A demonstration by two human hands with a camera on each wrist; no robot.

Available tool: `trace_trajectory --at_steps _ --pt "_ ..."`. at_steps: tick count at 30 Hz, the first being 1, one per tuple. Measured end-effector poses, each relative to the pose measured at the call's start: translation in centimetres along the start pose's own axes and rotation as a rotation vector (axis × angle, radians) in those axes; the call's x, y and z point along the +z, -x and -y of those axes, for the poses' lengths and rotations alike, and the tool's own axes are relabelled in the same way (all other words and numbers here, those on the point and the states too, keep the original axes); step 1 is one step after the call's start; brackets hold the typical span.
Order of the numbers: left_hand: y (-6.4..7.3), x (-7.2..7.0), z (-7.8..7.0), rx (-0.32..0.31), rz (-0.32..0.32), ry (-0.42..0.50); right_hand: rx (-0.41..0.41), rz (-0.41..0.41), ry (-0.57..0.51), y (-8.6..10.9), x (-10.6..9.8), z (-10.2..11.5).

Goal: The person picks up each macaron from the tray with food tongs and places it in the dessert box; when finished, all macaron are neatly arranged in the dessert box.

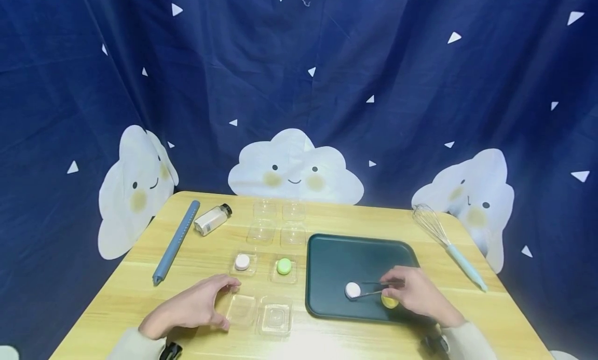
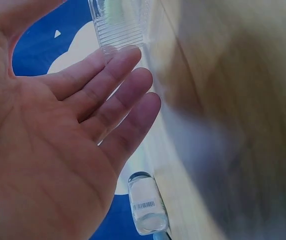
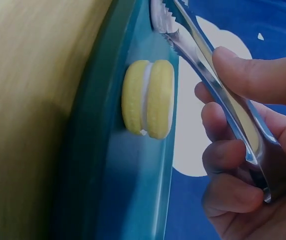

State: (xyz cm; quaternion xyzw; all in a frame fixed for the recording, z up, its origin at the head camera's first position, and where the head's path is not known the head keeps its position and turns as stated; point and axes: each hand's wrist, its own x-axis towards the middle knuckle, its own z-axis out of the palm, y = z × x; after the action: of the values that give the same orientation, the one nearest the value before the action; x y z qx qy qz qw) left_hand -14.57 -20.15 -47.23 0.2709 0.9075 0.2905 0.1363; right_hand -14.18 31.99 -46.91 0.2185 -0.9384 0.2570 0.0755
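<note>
My right hand [image 1: 415, 292] grips metal tongs [image 3: 235, 107] over the dark green tray [image 1: 359, 256]. In the head view the tong tips lie on either side of a white macaron [image 1: 352, 290] on that tray. A yellow macaron [image 3: 148, 100] sits on the tray below the right hand, partly covered by it in the head view. My left hand [image 1: 198, 304] holds nothing; its fingers and thumb are spread at the left side of a clear plastic box [image 1: 242, 309]. Another clear box [image 1: 275, 317] stands just right of that one.
Behind these, two clear boxes hold a pale pink macaron [image 1: 242, 262] and a green macaron [image 1: 284, 266]. Several clear boxes [image 1: 261, 232] stand farther back. A blue-grey stick [image 1: 176, 243] and a black-capped bottle [image 1: 212, 220] lie left; a whisk [image 1: 450, 248] lies right of the tray.
</note>
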Motion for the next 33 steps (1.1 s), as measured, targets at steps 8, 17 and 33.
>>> trace_trajectory --at_steps 8,17,33 --pt "-0.18 -0.25 0.34 -0.02 0.0 0.03 -0.015 0.017 0.047 0.02 0.05 0.4" --pt "-0.36 -0.24 0.62 -0.021 -0.002 0.043 -0.074 0.034 0.045 -0.29 0.07 0.54" --pt "-0.65 -0.34 0.54 -0.036 -0.004 0.081 -0.11 -0.105 0.079 -0.6 0.9 0.41"
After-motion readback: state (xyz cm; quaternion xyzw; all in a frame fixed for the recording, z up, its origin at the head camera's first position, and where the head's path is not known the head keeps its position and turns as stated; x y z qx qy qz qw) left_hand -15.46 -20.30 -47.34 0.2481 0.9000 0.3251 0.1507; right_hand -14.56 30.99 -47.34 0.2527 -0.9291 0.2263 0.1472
